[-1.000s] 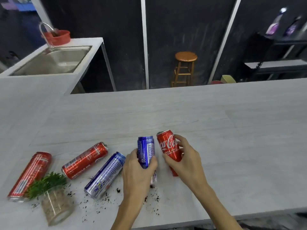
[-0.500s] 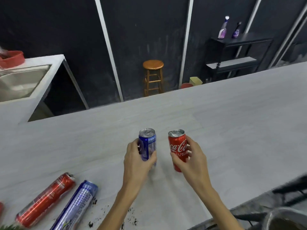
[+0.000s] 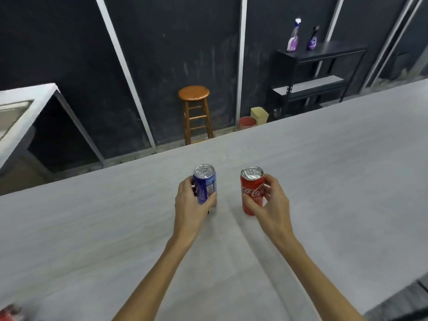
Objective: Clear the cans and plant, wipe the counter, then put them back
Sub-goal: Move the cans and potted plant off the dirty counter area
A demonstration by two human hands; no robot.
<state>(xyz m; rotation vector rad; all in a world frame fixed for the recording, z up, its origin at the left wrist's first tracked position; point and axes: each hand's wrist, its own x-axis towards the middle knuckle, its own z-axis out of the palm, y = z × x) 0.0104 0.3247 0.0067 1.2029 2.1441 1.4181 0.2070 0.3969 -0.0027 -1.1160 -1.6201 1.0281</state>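
Note:
My left hand point(image 3: 190, 206) grips a blue can point(image 3: 205, 183), held upright over the grey counter point(image 3: 324, 172). Beside it, my right hand point(image 3: 269, 205) grips a red Coca-Cola can point(image 3: 252, 189), also upright, its base close to the counter top. The two cans stand apart by about a can's width. Another red can point(image 3: 10, 313) shows blurred at the bottom left corner. The plant and the other cans are out of view.
Beyond the counter's far edge stand a wooden stool point(image 3: 195, 112), a red bucket point(image 3: 247, 122) and a yellow bin point(image 3: 259, 114). A black shelf point(image 3: 319, 72) carries two spray bottles point(image 3: 293, 35). A sink counter point(image 3: 25, 107) lies at the left.
Both hands have carried their cans to the right along the counter and turned them upright. The lying cans, plant and spilled soil have slid out of view to the left.

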